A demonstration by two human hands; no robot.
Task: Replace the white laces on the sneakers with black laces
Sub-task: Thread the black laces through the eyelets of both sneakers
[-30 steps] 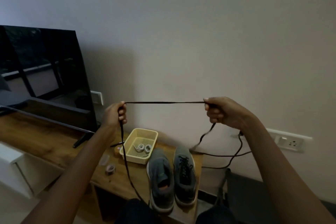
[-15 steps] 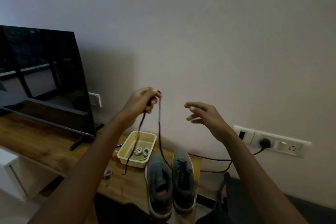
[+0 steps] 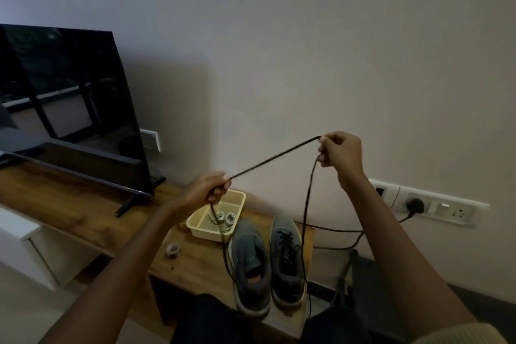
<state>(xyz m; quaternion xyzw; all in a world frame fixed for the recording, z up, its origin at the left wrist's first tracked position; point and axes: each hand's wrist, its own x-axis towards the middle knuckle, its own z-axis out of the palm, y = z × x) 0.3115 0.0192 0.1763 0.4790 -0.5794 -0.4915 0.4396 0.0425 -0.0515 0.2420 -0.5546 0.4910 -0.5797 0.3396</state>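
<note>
**Black lace (image 3: 275, 156) being held up between two hands over the sneakers (image 3: 251, 262)**

The person's left hand (image 3: 208, 188) is gripping the lace in curled fingers just above the yellow tray (image 3: 242, 196). The right hand (image 3: 339, 152), higher and nearer the wall (image 3: 307, 50), is pinching it between fingertips and thumb. Between the two hands the lace is running taut and slanting upward. One tail is dropping from the left hand past the tray. A longer one is hanging from the right hand, down past the far sneaker toward the person's lap.

The grey pair is sitting side by side, toes to the wall, at the end of a wooden table (image 3: 195, 262). The shoe beside the tray is gaping open with no lace that I can make out. The other one (image 3: 287, 257) is showing black lacing. Coiled white laces (image 3: 224, 217) are lying inside the tray, and a small roll (image 3: 172, 249) is resting on the wood near it.

A dark television (image 3: 64, 103) is standing farther along the table, reflecting a window. A socket strip (image 3: 441, 208) is running along the wall, with a black plug (image 3: 415, 205) seated in it and its cable (image 3: 335, 230) trailing behind the shoes. A white cabinet (image 3: 25, 246) is sitting under the table.
</note>
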